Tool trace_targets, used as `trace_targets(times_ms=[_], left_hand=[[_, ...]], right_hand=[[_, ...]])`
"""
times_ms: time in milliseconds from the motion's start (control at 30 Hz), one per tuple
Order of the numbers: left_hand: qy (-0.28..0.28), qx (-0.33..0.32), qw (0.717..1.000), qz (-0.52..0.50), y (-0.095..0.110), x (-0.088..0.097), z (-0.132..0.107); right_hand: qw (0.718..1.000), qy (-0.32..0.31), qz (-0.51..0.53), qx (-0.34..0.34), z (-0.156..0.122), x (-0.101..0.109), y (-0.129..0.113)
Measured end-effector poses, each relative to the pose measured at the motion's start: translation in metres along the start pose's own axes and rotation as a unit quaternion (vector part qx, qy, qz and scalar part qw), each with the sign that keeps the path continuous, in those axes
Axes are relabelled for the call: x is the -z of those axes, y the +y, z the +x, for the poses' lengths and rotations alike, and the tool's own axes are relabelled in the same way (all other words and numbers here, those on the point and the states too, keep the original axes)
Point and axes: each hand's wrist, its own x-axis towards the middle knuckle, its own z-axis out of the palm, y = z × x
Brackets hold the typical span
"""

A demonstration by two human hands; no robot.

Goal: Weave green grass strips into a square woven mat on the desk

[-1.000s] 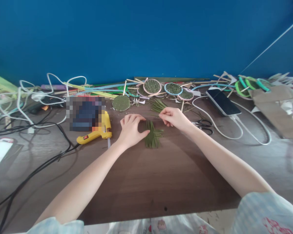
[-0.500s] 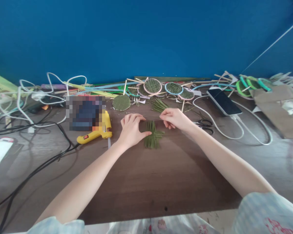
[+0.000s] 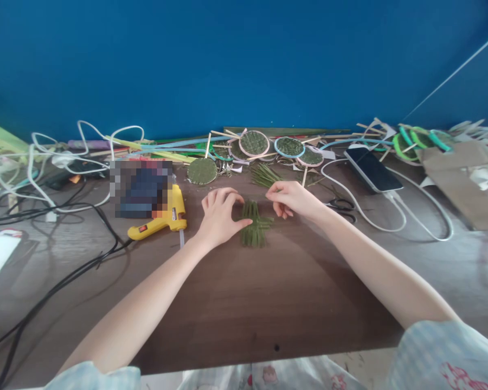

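A small woven mat of green leaf strips lies on the brown table between my hands. My left hand is at its left side, fingers curved and apart, with the thumb tip resting on the mat's left edge. Just beyond the mat's upper right, my right hand has its thumb and forefinger pinched together on what looks like a thin leaf strip, barely visible. The other fingers of that hand are curled. Behind it lies a bundle of loose leaf strips.
Left of my hands are a yellow glue gun and black cables. Round woven fans with sticks line the blue wall. Scissors, a phone on a white cable and torn cardboard are on the right.
My right fingers have shifted very slightly beside the mat. My left hand stays in nearly the same place, and the mat has not visibly moved.
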Motion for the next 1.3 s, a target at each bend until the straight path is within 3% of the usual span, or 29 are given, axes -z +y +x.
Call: trace_targets(times_ms=[333, 800, 1300], left_hand=[[0.011, 0.0, 1.0, 0.003, 0.001, 0.001, -0.002], [0.027, -0.011, 0.999, 0.012, 0.003, 0.002, -0.003], [0.01, -0.007, 1.0, 0.011, 0.001, -0.001, -0.002]], right_hand=[[0.999, -0.034, 0.036, -0.006, -0.003, 0.0, -0.004], [0.987, -0.124, -0.097, -0.02, -0.011, -0.003, -0.013], [0.983, -0.091, -0.161, 0.013, -0.011, -0.01, -0.005]])
